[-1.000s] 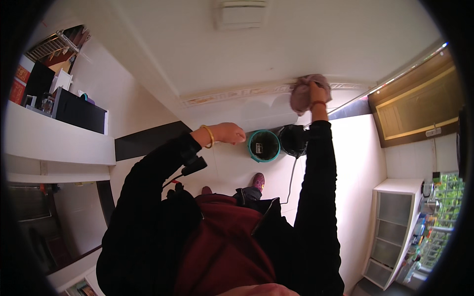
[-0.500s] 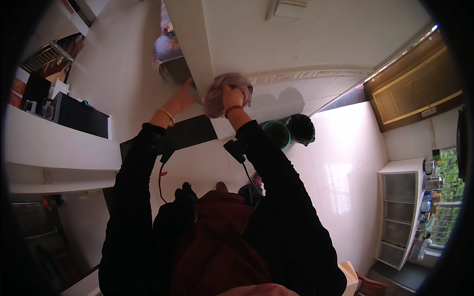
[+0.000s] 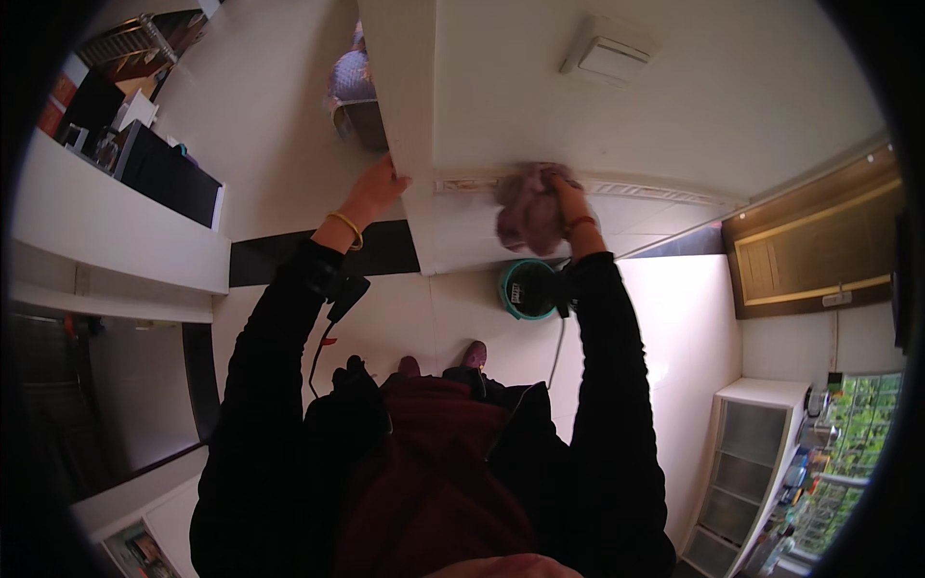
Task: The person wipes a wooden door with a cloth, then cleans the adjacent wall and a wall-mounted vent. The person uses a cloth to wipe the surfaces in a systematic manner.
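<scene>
A dusty-pink cloth (image 3: pixel 528 214), bunched and blurred by motion, lies against the white wall at the tiled border strip. My right hand (image 3: pixel 567 195) is closed on it and presses it to the wall; a red bracelet circles that wrist. To the left, my left hand (image 3: pixel 374 193), with a yellow bangle at the wrist, grips the edge of the white door frame (image 3: pixel 409 116). Its thumb shows on the near face, and some of its fingers are hidden.
A teal-rimmed bin (image 3: pixel 511 299) stands on the floor below my right forearm. Above the cloth is a wall switch (image 3: pixel 617 60). A wooden door (image 3: pixel 814 236) is at the right, a glass-fronted cabinet (image 3: pixel 752 462) at lower right. A patterned cover (image 3: pixel 352 77) shows beyond the frame.
My right hand has carried the cloth rightward along the wall, away from the door frame. My left hand stays by the frame's edge, its thumb now showing on it. The view has shifted.
</scene>
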Available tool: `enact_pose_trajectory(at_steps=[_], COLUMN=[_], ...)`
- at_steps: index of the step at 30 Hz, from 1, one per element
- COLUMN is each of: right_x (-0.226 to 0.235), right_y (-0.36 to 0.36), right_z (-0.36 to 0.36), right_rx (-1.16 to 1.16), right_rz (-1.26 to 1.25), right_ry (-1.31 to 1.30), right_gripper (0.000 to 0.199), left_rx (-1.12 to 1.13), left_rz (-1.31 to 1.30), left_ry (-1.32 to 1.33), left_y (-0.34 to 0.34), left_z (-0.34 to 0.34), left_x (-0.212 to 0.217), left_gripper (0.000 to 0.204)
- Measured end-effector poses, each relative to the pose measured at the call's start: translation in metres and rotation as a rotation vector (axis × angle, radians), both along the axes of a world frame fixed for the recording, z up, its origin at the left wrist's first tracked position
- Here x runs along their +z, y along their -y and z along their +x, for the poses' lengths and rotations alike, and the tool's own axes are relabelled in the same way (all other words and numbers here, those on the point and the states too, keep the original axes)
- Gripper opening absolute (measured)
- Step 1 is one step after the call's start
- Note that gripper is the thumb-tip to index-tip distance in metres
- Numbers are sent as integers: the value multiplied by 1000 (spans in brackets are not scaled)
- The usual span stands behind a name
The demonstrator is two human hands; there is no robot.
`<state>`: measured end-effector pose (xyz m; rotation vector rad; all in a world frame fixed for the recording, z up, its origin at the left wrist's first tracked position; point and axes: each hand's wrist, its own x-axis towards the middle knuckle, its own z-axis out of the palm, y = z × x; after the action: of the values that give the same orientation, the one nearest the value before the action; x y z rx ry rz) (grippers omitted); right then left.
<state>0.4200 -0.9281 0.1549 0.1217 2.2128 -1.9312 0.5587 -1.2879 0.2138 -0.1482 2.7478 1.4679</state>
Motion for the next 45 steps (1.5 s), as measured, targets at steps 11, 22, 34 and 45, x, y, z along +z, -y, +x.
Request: enact_pose_trajectory(at_steps=[11, 22, 34, 45], right_x=[42, 6, 39, 142], right_y=[-189, 94, 161, 157], right_z=[-58, 50, 69, 101], right_rx=[-153, -215, 298, 279], right_rz=[311, -99, 368, 531], right_ry=[-118, 73, 17, -483], right_gripper=[44, 44, 48, 41], left_rx=[53, -71, -86, -147], left_rz=[-111, -157, -344, -88], left_ry=[73, 70, 23, 3], left_y=[4, 1, 2, 7], left_z=[2, 1, -15, -10], left_x=[7, 6, -28, -7], left_gripper=[44, 49, 43, 54])
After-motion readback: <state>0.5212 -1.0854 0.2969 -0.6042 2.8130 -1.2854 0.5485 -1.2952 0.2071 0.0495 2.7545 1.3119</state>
